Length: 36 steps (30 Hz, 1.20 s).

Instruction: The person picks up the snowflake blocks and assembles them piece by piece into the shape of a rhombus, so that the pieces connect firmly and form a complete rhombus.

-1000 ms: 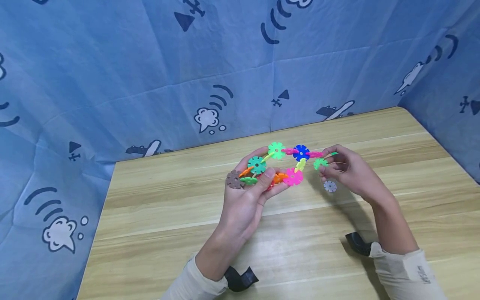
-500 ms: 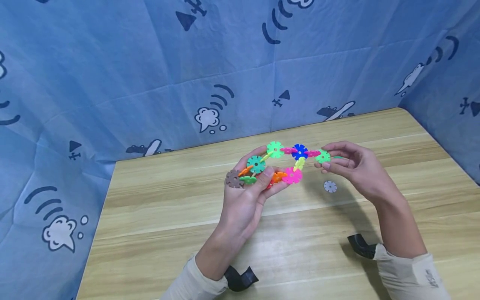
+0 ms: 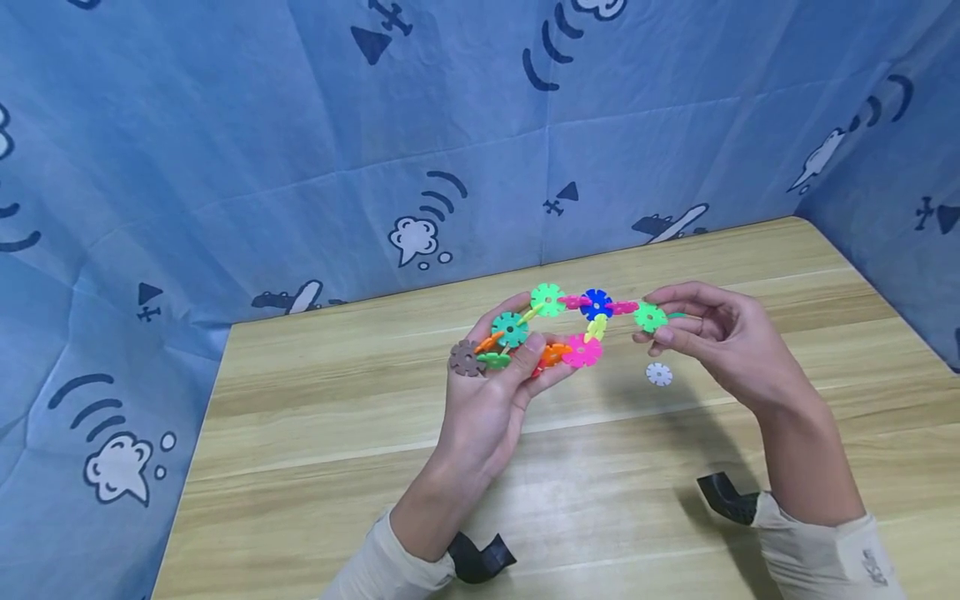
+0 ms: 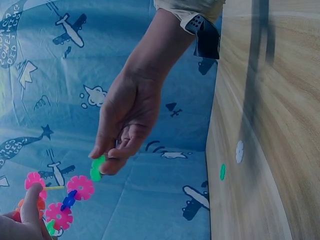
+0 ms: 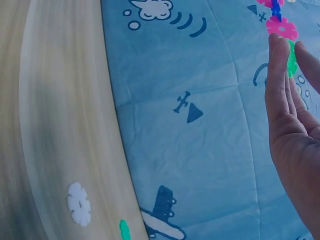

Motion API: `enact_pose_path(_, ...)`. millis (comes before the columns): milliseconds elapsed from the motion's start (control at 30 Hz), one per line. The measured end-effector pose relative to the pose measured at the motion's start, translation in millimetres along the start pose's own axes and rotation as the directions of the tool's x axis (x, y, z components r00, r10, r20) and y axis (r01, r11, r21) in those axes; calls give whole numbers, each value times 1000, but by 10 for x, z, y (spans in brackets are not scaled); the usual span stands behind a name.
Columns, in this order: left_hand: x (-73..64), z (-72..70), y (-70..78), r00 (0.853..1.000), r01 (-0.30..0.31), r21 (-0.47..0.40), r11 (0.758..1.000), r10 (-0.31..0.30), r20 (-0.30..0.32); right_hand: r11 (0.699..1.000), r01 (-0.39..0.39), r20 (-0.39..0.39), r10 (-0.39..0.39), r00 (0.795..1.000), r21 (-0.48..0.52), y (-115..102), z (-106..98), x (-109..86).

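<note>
My left hand [image 3: 491,392] holds a linked structure of slotted plastic snowflake discs, with the thumb over the middle and fingers behind. It includes a brown disc [image 3: 468,358], a teal disc [image 3: 510,330], a blue disc [image 3: 597,305], a large pink disc [image 3: 582,351] and several others. From the blue disc, an edge-on pink disc [image 3: 622,307] sticks out to the right. My right hand [image 3: 723,333] pinches a light green disc [image 3: 650,317] between thumb and fingers, right at that pink disc's end. Whether their slots are engaged, I cannot tell.
On the wooden table [image 3: 315,433] lies a loose white snowflake disc [image 3: 659,374] below the right hand. Another loose green disc [image 4: 222,172] lies near it, mostly behind the right fingers in the head view. A blue patterned cloth [image 3: 300,150] hangs behind the table.
My right hand has brought the light green disc up and slightly right, from below the pink disc to its end. The left hand and its structure have shifted very slightly left.
</note>
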<state>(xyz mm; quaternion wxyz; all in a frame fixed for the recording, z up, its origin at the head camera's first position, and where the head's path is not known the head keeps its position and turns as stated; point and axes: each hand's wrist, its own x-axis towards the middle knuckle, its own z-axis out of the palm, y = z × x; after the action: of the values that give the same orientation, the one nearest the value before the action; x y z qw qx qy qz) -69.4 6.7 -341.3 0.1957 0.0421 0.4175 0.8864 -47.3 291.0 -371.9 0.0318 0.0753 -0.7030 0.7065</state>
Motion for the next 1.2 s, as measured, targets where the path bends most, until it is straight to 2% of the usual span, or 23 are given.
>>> enact_pose_path(233, -3, -10, 0, 1000, -4, -2, 1000, 4, 3, 988, 115, 97, -124, 987, 103, 9, -14, -2)
enact_pose_path(400, 0, -11, 0, 1000, -13, -5, 1000, 13, 19, 974, 151, 144, -176, 974, 170, 46, -25, 11)
enact_pose_path(867, -9, -24, 19, 1000, -10, 3, 1000, 10, 5, 978, 166, 142, -184, 973, 125, 55, -12, 15)
enact_pose_path(1067, -12, -26, -1, 999, -12, 37, 999, 10, 47, 976, 165, 118, -182, 976, 141, 62, 9, 17)
enact_pose_path(1200, -18, -35, 5, 996, -45, 107, 993, 36, 81, 969, 168, 80, -185, 980, 181, 49, 7, 9)
